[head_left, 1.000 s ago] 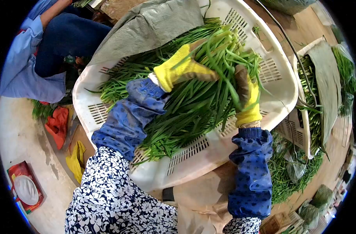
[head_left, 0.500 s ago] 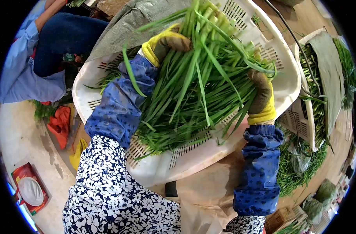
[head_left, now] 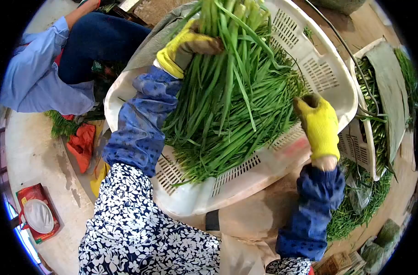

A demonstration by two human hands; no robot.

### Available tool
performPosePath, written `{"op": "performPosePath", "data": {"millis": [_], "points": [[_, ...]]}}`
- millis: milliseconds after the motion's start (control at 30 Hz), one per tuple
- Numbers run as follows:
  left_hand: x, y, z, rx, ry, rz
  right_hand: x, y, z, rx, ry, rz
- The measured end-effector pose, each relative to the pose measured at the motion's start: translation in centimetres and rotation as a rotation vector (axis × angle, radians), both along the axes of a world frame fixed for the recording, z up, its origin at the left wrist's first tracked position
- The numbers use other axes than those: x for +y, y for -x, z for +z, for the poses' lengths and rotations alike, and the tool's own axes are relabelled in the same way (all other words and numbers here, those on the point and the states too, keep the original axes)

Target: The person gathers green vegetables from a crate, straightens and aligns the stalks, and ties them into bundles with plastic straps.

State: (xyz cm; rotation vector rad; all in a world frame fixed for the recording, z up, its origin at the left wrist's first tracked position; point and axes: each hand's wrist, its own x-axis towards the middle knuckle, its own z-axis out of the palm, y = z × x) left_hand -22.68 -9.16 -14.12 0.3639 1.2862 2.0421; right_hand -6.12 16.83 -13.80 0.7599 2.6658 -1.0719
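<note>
Green at upper centre: saw a bunch (head_left: pixel 225 64), judged liable to shed leaves (head_left: pixel 249 104) through any slackening of a one-handed hold. Looked long-bladed, paler at the stalks (head_left: pixel 210 18), with some leaves drooping. Found the left hand (head_left: pixel 188 48) clasped on it, the right hand (head_left: pixel 320 124) curled by the crate (head_left: pixel 190 201), right of centre; could not tell if empty.

A pale floor (head_left: pixel 23 165), worn and marked, spreads to the left of the red cloth (head_left: pixel 82 146), with a brownish scuffed patch (head_left: pixel 73 188) just below the cloth. Well to the right of the cloth, the ground shows as a tan-brown floor (head_left: pixel 360 30), evenly lit. Far to the cloth's lower left runs a bluish-white bright strip (head_left: pixel 19 234), possibly a window or doorway, though the curved edge of the view makes that hard to tell.
</note>
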Motion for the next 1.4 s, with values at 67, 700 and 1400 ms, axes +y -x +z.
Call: {"op": "performPosePath", "data": {"millis": [67, 700, 1400], "points": [[0.4, -0.5, 0.2, 0.006, 0.000, -0.004, -2.1, -1.3, 2.3, 0.062, 0.601, 0.004], [9.3, -2.4, -8.2, 1.176, 0.682, -0.162, -4.7, -2.9, -4.6, 0.567, 0.858, -0.633], [15.6, -4.7, -10.9, 1.160, 1.373, -0.681, -6.6, -24.2, 8.6, 0.879, 1.000, -0.827]]}}
